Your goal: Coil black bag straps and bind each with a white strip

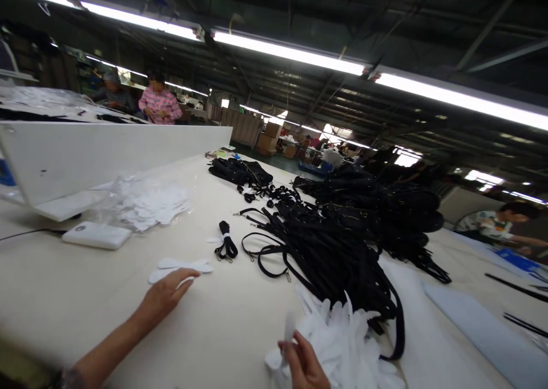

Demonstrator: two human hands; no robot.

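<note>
My left hand is low over the table at centre left, its thumb and fingers closed on a few white rounded strips that lie flat there. My right hand, at the bottom centre, pinches one upright white strip, slightly blurred. Beside it on the right is a loose heap of white strips. Beyond my hands lies a small black strap bundle, folded, with a white band round its middle and metal clips at its lower end. A large pile of black straps with metal clips spreads to its right.
Black bags are stacked behind the straps, with more bags at the far end. At left are a pile of white pieces, a white box-shaped device with a cable, and a white divider. Other people sit or stand beyond.
</note>
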